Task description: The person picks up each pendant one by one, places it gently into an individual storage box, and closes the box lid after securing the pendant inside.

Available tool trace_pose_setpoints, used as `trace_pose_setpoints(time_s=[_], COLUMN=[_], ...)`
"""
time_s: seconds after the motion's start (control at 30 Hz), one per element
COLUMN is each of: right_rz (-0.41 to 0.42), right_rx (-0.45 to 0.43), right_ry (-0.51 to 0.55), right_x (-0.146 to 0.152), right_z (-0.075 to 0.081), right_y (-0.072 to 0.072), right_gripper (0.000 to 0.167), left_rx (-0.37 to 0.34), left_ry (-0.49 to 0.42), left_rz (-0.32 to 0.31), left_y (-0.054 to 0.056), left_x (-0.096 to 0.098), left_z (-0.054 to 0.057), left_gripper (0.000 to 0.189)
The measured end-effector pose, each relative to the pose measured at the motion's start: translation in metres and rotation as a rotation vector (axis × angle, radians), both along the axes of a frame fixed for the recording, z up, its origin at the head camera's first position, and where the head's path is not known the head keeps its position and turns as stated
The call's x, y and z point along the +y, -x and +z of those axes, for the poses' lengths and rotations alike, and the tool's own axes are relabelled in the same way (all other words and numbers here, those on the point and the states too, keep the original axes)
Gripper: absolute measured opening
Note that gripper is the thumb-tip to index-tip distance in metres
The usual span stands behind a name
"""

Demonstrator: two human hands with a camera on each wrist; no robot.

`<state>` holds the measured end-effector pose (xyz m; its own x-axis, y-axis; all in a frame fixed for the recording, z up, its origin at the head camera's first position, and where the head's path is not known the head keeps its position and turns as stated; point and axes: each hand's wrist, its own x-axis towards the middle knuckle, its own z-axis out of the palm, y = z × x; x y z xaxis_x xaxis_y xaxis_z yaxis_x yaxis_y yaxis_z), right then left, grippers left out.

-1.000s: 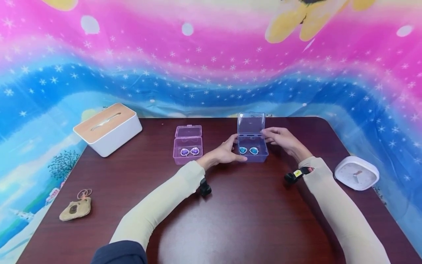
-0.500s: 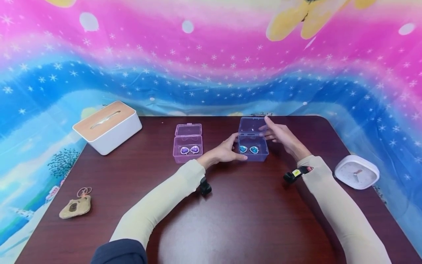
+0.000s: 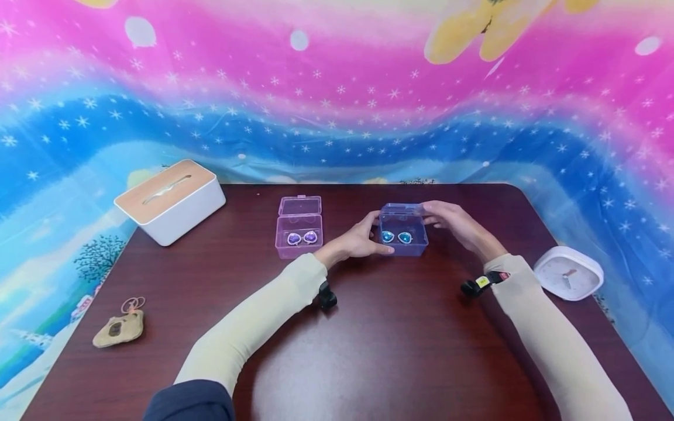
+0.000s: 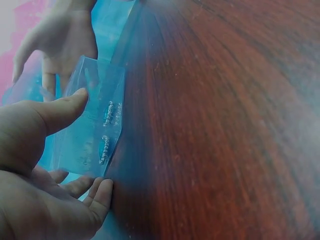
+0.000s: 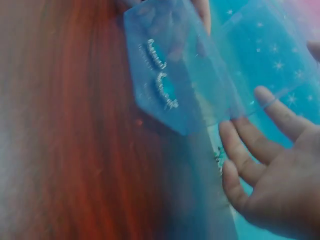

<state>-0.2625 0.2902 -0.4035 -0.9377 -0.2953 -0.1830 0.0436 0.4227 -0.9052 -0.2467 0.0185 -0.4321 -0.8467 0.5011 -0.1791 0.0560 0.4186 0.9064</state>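
Note:
A small see-through blue box [image 3: 416, 248] stands on the dark table, holding two teal jewels [image 3: 404, 237] with sparkling rims. My left hand [image 3: 360, 238] grips its left side, thumb at the front; the thumb and fingers of this left hand [image 4: 60, 120] span the box in the left wrist view. Hinged at the back, the lid [image 3: 401, 209] is open and looks narrow from the head. My right hand [image 3: 455, 225] reaches the lid's right end with extended fingers. The right wrist view has those fingertips [image 5: 264, 94] close against the clear lid.
Left of the blue box, an open pink box [image 3: 297, 252] holds two purple jewels [image 3: 309, 237]. A white tissue box [image 3: 184, 213] with a wooden top is at the back left. A tan pouch keyring [image 3: 118, 328] lies front left; a white clock [image 3: 568, 272] stands right.
The blue box's lid has swung down from upright, its free edge now lower. My right hand's fingers have shifted along with it. My left hand has kept its hold on the box.

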Motion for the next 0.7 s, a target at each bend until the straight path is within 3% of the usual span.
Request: trace_pose_setpoints(time_s=[0.13, 0.33, 0.7], right_rz=[0.039, 0.074, 0.163], right_rx=[0.033, 0.077, 0.167], right_ry=[0.04, 0.015, -0.03], right_x=[0.006, 0.011, 0.015], right_z=[-0.007, -0.016, -0.028], right_y=[-0.006, -0.011, -0.013], right_gripper=[0.052, 0.05, 0.063], left_rx=[-0.003, 0.007, -0.004], left_ry=[-0.004, -0.027, -0.033], left_rz=[0.001, 0.006, -0.033], left_y=[0.0, 0.001, 0.002], left_x=[0.0, 0.0, -0.002], left_z=[0.0, -0.001, -0.002], left_gripper=[0.091, 0.09, 0.103])
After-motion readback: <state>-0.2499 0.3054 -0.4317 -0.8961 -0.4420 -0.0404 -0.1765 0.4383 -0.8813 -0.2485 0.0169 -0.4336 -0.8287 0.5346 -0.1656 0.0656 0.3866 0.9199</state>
